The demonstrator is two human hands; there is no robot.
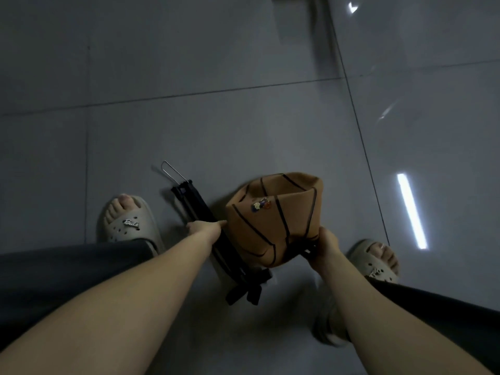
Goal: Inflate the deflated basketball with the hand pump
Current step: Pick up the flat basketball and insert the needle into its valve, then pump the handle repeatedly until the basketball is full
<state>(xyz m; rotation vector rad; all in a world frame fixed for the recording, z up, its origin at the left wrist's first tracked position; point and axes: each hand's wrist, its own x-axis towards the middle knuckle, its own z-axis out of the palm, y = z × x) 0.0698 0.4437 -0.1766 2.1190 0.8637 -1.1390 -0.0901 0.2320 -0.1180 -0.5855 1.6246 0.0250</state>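
A brown basketball (273,217) with black seams is caved in at the top, plainly deflated, and hangs above the floor between my feet. My right hand (326,247) grips its lower right edge. Left of the ball runs a long black hand pump (200,209), slanting from upper left to lower right, with a thin wire loop at its far end and a black handle at its near end (249,288). My left hand (205,228) is closed around the pump's barrel, right beside the ball.
Glossy grey floor tiles (216,117) spread all around, with bright light reflections at the right. My feet in beige slides stand at left (127,220) and right (376,261). Dark trouser legs fill the lower corners.
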